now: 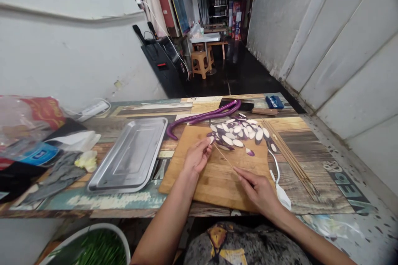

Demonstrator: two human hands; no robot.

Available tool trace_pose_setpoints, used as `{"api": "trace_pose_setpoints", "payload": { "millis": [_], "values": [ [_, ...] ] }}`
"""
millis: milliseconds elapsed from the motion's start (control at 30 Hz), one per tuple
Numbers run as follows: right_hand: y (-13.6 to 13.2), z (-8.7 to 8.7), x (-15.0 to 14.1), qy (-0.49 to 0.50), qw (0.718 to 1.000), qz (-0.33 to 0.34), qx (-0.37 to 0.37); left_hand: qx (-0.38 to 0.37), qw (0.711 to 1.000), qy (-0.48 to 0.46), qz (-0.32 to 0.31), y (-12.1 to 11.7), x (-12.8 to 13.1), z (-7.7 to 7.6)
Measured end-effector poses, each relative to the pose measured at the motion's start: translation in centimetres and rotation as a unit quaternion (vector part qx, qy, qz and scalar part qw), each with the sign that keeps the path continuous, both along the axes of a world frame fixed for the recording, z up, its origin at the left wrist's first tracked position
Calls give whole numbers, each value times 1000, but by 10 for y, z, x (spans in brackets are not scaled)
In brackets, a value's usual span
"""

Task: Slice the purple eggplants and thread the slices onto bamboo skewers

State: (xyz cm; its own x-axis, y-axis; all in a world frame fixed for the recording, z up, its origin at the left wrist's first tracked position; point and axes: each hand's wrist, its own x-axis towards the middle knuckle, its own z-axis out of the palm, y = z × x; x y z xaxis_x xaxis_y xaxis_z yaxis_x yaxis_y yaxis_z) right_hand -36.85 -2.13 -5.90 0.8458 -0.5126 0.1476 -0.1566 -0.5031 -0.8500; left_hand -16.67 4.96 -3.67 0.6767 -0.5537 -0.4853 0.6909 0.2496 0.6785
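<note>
Between the fingertips of my left hand (199,153) is a slice of eggplant (211,139), white with a purple rim. My right hand (256,188) is closed on a thin wooden skewer (224,157), whose far end reaches the slice; whether it has pierced it I cannot tell. Both hands are above the wooden cutting board (214,190). A pile of eggplant slices (238,130) covers the board's far part, with one slice (249,152) lying a little apart. To the right of the board lies a bundle of skewers (292,161).
Left of the board sits a metal tray (127,157). Whole long eggplants (202,116) and a knife (264,111) lie behind the board, near a blue box (274,102). A white cord (275,161) runs along its right side. Below the table edge, a bowl (126,242) holds chopped greens.
</note>
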Motion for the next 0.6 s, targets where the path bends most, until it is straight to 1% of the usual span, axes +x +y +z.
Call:
{"api": "trace_pose_setpoints", "payload": {
  "millis": [333, 600],
  "values": [
    [0, 0, -1, 5, 1000, 2, 11, 7, 1000, -10, 8, -1, -2, 2],
    [0, -1, 0, -4, 1000, -10, 13, 5, 1000, -13, -5, 0, -1, 2]
  ]
}}
